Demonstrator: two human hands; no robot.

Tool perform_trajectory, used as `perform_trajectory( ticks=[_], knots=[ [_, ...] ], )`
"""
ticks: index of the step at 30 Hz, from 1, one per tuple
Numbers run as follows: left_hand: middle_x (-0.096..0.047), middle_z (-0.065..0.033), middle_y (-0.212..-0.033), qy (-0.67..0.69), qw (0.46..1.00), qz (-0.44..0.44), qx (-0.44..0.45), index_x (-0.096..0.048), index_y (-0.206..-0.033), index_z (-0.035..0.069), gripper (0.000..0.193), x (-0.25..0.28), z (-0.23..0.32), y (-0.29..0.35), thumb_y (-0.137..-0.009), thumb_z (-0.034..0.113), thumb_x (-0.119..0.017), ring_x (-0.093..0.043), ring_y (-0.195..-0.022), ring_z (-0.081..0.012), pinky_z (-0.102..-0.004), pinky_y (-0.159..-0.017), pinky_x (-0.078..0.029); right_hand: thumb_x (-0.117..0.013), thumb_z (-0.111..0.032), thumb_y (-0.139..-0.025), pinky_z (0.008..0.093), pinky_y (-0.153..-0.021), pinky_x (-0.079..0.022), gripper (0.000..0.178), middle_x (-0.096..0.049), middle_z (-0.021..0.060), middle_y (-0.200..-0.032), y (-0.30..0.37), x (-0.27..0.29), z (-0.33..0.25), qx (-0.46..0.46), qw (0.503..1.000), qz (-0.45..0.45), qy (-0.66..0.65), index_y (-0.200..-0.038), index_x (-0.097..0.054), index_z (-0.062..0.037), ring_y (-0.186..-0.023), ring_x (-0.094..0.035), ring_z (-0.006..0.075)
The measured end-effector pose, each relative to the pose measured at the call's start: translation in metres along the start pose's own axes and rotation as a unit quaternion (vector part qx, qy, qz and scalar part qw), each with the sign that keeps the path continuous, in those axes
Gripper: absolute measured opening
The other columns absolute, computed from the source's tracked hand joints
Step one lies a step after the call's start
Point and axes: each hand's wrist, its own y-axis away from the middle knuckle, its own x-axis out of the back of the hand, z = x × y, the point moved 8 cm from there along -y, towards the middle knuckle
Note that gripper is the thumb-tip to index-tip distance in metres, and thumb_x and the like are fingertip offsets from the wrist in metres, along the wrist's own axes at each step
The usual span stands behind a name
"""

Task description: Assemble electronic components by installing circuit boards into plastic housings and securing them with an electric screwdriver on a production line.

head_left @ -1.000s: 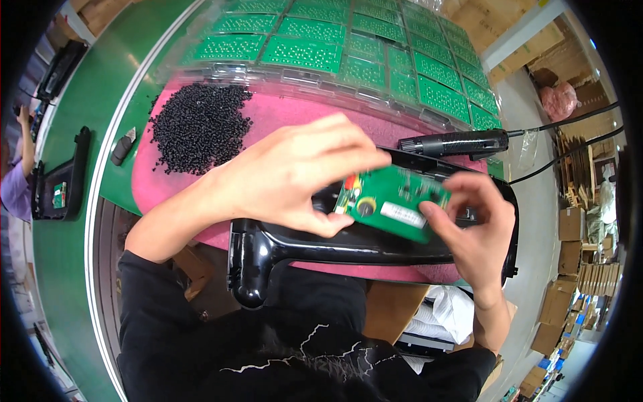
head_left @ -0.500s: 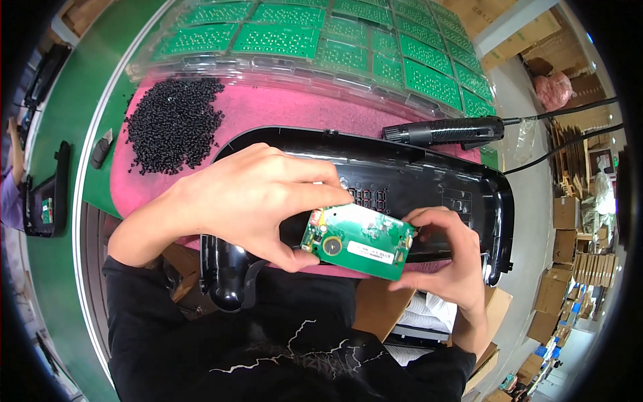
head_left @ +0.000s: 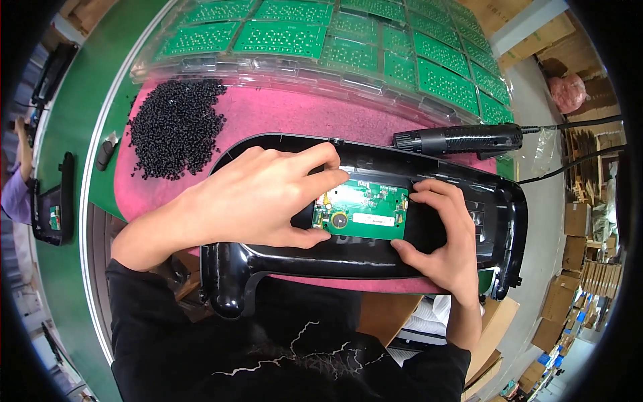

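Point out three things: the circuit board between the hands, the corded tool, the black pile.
Circuit board [head_left: 362, 209]: head view, middle of its upward face.
Corded tool [head_left: 459, 139]: head view, middle of its black body.
Black pile [head_left: 175, 128]: head view, middle of the heap.

heap of tiny black parts [head_left: 175, 130], probably screws, on pink mat [head_left: 268, 110], black electric screwdriver [head_left: 462, 139], clear plastic tray [head_left: 288, 74] behind, cardboard boxes [head_left: 577, 220] far right

A grey floor [head_left: 544, 214] was bordered at right by cardboard boxes [head_left: 577, 220], while a green table [head_left: 63, 288] was seen at left.
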Motion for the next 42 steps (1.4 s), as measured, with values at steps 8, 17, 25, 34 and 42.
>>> perform_trajectory(
  ticks=[8, 17, 25, 34, 42],
  knots=[
    [-0.055, -0.0072, -0.107, -0.018, 0.999, -0.030, 0.010, -0.059, -0.116, 0.001, 0.062, -0.0032, 0.0007, -0.0032, -0.064, 0.025, -0.081, -0.063, -0.069, -0.0222, -0.0321, -0.053, -0.049, -0.082, -0.006, -0.057, 0.0402, -0.088, -0.046, 0.056, -0.056, 0.0140, -0.115, -0.0001, -0.0016, 0.0019, -0.001, 1.000, -0.001, 0.012, -0.108, -0.059, -0.0019, -0.102, -0.055, 0.0330],
    [-0.055, -0.0076, -0.109, -0.019, 1.000, -0.022, 0.004, -0.058, -0.117, 0.001, 0.062, -0.0039, 0.0015, -0.0035, -0.065, 0.027, -0.081, -0.064, -0.074, -0.0230, -0.0321, -0.054, -0.049, -0.079, -0.006, -0.057, 0.0385, -0.090, -0.046, 0.055, -0.057, 0.0144, -0.115, 0.0010, -0.0009, 0.0029, -0.002, 1.000, -0.001, 0.017, -0.108, -0.060, -0.0014, -0.105, -0.056, 0.0319],
    [-0.055, -0.0066, -0.109, -0.023, 0.999, -0.027, 0.005, -0.058, -0.116, 0.001, 0.062, -0.0053, 0.0002, -0.0034, -0.065, 0.028, -0.081, -0.064, -0.077, -0.0221, -0.0325, -0.054, -0.049, -0.080, -0.006, -0.056, 0.0382, -0.090, -0.046, 0.056, -0.057, 0.0142, -0.115, 0.0005, -0.0016, 0.0034, -0.007, 1.000, -0.005, 0.023, -0.109, -0.060, -0.0016, -0.105, -0.056, 0.0318],
    [-0.054, -0.0061, -0.106, -0.035, 0.999, -0.008, -0.014, -0.059, -0.114, 0.001, 0.060, -0.0044, 0.0008, -0.0008, -0.065, 0.027, -0.082, -0.064, -0.081, -0.0202, -0.0313, -0.054, -0.050, -0.081, -0.006, -0.058, 0.0405, -0.089, -0.045, 0.057, -0.054, 0.0141, -0.115, 0.0009, -0.0036, 0.0029, -0.017, 1.000, -0.014, 0.017, -0.110, -0.059, -0.0023, -0.104, -0.053, 0.0331],
    [-0.052, -0.0056, -0.110, -0.053, 0.998, -0.031, -0.008, -0.057, -0.116, 0.001, 0.063, -0.0059, 0.0003, 0.0003, -0.066, 0.031, -0.081, -0.064, -0.091, -0.0204, -0.0318, -0.059, -0.053, -0.082, -0.008, -0.059, 0.0400, -0.093, -0.045, 0.062, -0.053, 0.0153, -0.118, 0.0001, -0.0033, 0.0015, -0.029, 0.998, -0.033, 0.033, -0.115, -0.056, -0.0026, -0.109, -0.052, 0.0335]
  ],
)
